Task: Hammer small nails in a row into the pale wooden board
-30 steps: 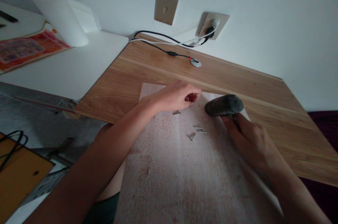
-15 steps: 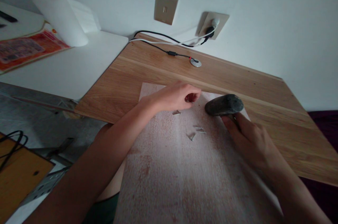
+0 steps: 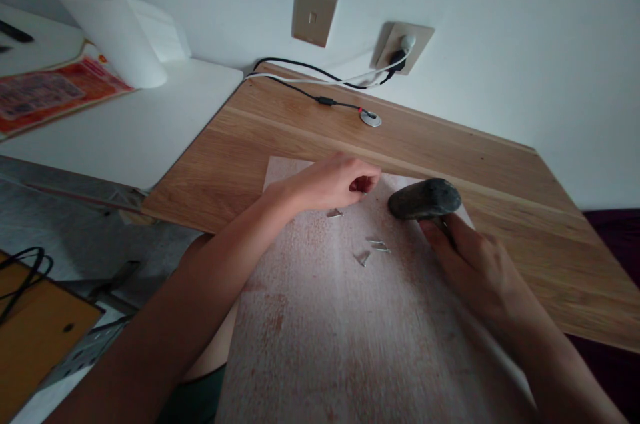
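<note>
A pale, worn wooden board [image 3: 320,331] lies in front of me, its far end on the wooden desk. Near that far edge, my left hand [image 3: 345,181] is closed in a pinch; a small metallic glint shows at the fingertips, apparently a nail mostly hidden by the fingers. My right hand [image 3: 477,261] grips the handle of a rubber mallet [image 3: 424,199], whose black head is just right of my left fingers, over the board. Several loose nails [image 3: 379,246] lie on the board between my hands, one nail [image 3: 335,213] just below my left hand.
The wooden desk [image 3: 200,171] runs along the wall. Cables [image 3: 305,79] trail from a wall socket [image 3: 407,47] across its back, near a round metal grommet [image 3: 371,119]. At left, a white table [image 3: 165,124] bears a white roll [image 3: 117,37] and a red-orange packet [image 3: 55,91].
The fingers of my left hand have shifted very slightly, and the metallic glint in them looks smaller. The mallet, board and loose nails stay put.
</note>
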`<state>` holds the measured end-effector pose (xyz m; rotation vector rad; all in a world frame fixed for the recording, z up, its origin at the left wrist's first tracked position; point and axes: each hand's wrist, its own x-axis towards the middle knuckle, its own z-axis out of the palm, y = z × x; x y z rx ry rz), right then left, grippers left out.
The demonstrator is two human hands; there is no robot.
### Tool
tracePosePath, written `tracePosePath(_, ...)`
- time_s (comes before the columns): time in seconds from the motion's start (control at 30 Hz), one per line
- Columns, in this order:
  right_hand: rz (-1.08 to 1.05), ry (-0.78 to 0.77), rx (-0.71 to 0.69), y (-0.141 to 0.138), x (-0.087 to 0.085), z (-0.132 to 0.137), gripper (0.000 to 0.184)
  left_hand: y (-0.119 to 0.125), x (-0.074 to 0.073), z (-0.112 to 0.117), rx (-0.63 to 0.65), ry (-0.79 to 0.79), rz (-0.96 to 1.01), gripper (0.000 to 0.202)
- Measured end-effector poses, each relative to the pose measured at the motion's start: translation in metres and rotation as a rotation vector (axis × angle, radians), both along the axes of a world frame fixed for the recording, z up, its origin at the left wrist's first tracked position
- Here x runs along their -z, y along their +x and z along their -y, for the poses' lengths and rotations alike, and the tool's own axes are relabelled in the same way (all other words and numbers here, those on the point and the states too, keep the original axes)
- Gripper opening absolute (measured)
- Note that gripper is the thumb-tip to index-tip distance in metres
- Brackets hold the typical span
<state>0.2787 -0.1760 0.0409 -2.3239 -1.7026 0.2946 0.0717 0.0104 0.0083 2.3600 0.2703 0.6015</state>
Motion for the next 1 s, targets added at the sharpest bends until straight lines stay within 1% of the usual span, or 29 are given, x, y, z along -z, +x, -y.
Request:
tracePosePath(0.17, -0.025, 0.056, -0.015, 0.0031, 0.0062, -0.0012, 0.037, 0.0, 0.0005, -0.0002, -0.002, 0.005, 0.017, 0.022)
tracePosePath(0.3, -0.007, 0.059, -0.023, 0.0058, 0.009, 0.0002, 0.042, -0.0002, -0.0013, 0.0002, -0.007, 0.006, 0.005, 0.021)
tracePosePath(0.57, -0.006, -0.006, 0.006, 0.0043, 0.0052, -0.0004, 0.043, 0.0008, -0.0004, -0.0009, -0.006, 0.005, 0.019, 0.02)
tracePosePath(0.77, -0.008, 0.027, -0.012, 0.0027, 0.0056, -0.0013, 0.04, 0.0006, -0.0005, -0.0007, -0.006, -0.002, 0.008, 0.02)
tracePosePath(1.0, -0.01, 0.013, -0.015, 0.0013, 0.0037, -0.0001, 0.041, 0.0002, -0.0011, -0.0002, -0.003, 0.016, 0.013, 0.022)
